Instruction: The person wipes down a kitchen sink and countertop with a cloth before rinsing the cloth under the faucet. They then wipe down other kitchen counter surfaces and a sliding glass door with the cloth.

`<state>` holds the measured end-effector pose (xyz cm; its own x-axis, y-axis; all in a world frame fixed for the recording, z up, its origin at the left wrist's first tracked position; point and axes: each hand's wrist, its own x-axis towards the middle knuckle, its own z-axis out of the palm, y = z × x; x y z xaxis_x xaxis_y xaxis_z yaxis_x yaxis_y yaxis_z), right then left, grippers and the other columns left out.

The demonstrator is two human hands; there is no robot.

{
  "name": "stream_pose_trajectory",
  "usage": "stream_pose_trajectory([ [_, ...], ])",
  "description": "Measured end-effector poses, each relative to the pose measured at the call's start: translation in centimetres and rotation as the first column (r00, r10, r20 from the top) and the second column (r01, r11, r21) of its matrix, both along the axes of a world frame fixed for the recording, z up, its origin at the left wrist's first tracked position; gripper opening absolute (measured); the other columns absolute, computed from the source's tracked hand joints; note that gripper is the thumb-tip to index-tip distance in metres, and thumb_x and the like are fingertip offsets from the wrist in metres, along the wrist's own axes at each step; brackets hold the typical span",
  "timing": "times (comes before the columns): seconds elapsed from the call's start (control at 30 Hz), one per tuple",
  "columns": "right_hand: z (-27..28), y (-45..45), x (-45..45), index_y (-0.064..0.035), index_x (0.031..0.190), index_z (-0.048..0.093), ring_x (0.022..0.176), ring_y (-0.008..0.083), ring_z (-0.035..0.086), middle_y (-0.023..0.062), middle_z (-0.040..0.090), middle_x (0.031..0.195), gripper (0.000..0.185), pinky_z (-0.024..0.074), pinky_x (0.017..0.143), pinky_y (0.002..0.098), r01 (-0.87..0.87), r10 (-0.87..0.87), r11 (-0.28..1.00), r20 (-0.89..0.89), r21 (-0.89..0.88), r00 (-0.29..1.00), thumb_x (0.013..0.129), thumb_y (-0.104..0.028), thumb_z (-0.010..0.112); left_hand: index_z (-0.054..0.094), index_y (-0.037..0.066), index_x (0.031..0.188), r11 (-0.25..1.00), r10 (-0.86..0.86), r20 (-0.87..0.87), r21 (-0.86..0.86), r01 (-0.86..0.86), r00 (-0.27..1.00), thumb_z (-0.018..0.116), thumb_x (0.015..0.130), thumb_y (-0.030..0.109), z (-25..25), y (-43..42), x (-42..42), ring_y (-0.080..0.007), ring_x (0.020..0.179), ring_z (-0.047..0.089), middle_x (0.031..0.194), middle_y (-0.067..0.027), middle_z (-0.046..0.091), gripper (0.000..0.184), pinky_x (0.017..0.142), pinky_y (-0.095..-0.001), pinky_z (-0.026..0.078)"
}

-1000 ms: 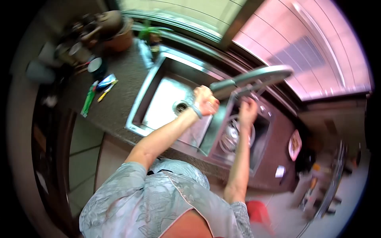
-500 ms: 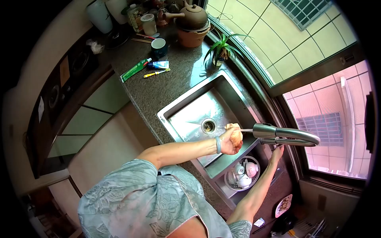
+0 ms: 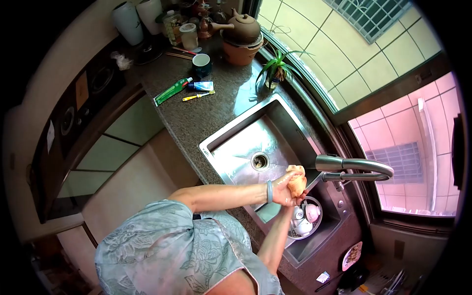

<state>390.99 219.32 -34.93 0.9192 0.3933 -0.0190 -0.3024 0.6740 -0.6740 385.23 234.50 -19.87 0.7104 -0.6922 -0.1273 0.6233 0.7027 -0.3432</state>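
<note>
My left hand (image 3: 281, 191), with a light blue band at the wrist, is closed round a soft, crumpled peach-coloured thing (image 3: 297, 184); whether it is a sponge or a cloth I cannot tell. Against it from below presses my right hand (image 3: 301, 198), fingers curled at its lower edge and partly hidden by the left. Both hands are over the near right side of the steel sink (image 3: 231, 129). The grey faucet (image 3: 332, 162) hangs just beyond them, and no stream shows from it.
A basket of white and pink cups (image 3: 303, 226) stands below the hands. Toothpaste (image 3: 172, 91), a blue tube (image 3: 201, 86), a yellow toothbrush (image 3: 198, 96) and a dark cup (image 3: 201, 65) lie or stand on the counter. A potted plant (image 3: 276, 69) is by the window.
My right hand has left the faucet handle and come to the peach-coloured thing under my left hand. The water stream has stopped. The left hand has moved slightly down.
</note>
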Motion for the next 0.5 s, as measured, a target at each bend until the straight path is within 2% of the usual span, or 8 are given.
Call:
stream_pose_trajectory([
  [0.1,7.2,6.3,-4.3,-0.0031,0.128,0.049,0.111,0.0285,0.053,0.0162,0.054,0.124,0.059,0.0449,0.098,0.0402,-0.091,0.124,0.947,-0.088,0.307,0.988,0.091,-0.049,0.057,0.060,0.016,0.113,0.997,0.071,0.029,-0.033,-0.070,0.997,0.062,0.086,0.045,-0.3,0.2,-0.8,-0.0277,0.084,0.062,0.100,-0.0134,0.063,0.040,0.076,-0.0395,0.053],
  [0.23,11.8,8.6,-4.0,-0.0057,0.127,0.051,0.111,0.0316,0.054,0.0174,0.055,0.124,0.056,0.0478,0.096,0.0430,-0.171,0.196,0.896,-0.019,0.410,0.980,0.092,-0.049,0.056,0.055,0.011,0.126,0.963,0.193,0.092,-0.208,-0.171,0.977,0.063,0.089,0.038,0.1,2.3,-2.4,-0.0289,0.091,0.064,0.109,-0.0138,0.064,0.046,0.082,-0.0359,0.053],
  [0.33,11.7,7.9,-1.6,-0.0076,0.127,0.052,0.110,0.0340,0.055,0.0183,0.055,0.123,0.054,0.0500,0.094,0.0451,-0.228,0.273,0.928,-0.124,0.295,0.954,0.092,-0.049,0.056,0.055,0.007,0.123,0.991,0.131,-0.003,-0.018,-0.131,0.991,0.067,0.089,0.031,-0.4,4.0,-2.6,-0.0271,0.091,0.065,0.109,-0.0133,0.064,0.043,0.081,-0.0344,0.053],
  [0.37,10.2,6.6,0.2,-0.0072,0.119,0.054,0.104,0.0332,0.058,0.0165,0.058,0.118,0.048,0.0531,0.086,0.0442,-0.289,0.347,0.928,-0.262,0.235,0.901,0.093,-0.047,0.056,0.058,0.006,0.114,0.998,0.043,0.006,0.051,-0.043,0.999,0.072,0.087,0.028,0.1,4.9,-3.0,-0.0195,0.084,0.063,0.099,-0.0097,0.064,0.037,0.073,-0.0285,0.053],
  [0.4,9.6,6.0,1.0,-0.0068,0.112,0.057,0.097,0.0324,0.060,0.0148,0.060,0.112,0.042,0.0562,0.078,0.0433,-0.354,0.398,0.917,-0.399,0.183,0.826,0.094,-0.045,0.056,0.058,0.006,0.114,0.998,0.043,0.007,0.044,-0.044,0.999,0.072,0.087,0.028,-0.7,5.2,-3.0,-0.0195,0.084,0.063,0.099,-0.0097,0.064,0.037,0.073,-0.0285,0.053],
  [0.43,12.5,8.0,0.0,-0.0073,0.101,0.059,0.084,0.0298,0.062,0.0105,0.063,0.096,0.036,0.0567,0.064,0.0399,-0.329,0.363,0.931,-0.473,0.157,0.803,0.094,-0.042,0.058,0.059,0.006,0.109,0.992,-0.091,0.078,0.096,0.083,0.993,0.072,0.087,0.031,-2.0,5.6,-2.7,-0.0157,0.078,0.060,0.093,-0.0071,0.062,0.036,0.067,-0.0255,0.051],
  [0.47,13.7,8.4,0.0,-0.0088,0.097,0.059,0.083,0.0278,0.062,0.0083,0.061,0.087,0.031,0.0565,0.064,0.0381,-0.323,0.234,0.943,-0.533,-0.078,0.813,0.093,-0.040,0.060,0.059,0.006,0.104,0.967,-0.225,0.143,0.158,0.202,0.964,0.072,0.088,0.034,-3.1,5.8,-2.4,-0.0120,0.073,0.058,0.087,-0.0045,0.061,0.035,0.062,-0.0225,0.049],
  [0.5,12.5,8.2,0.8,-0.0093,0.097,0.058,0.081,0.0265,0.062,0.0075,0.060,0.085,0.030,0.0561,0.064,0.0366,-0.385,0.286,0.916,-0.492,-0.111,0.822,0.093,-0.039,0.061,0.058,0.009,0.092,0.940,-0.271,0.221,0.270,0.209,0.937,0.071,0.088,0.036,-2.7,6.1,-2.3,-0.0062,0.064,0.052,0.075,0.0005,0.055,0.030,0.053,-0.0183,0.044],
])
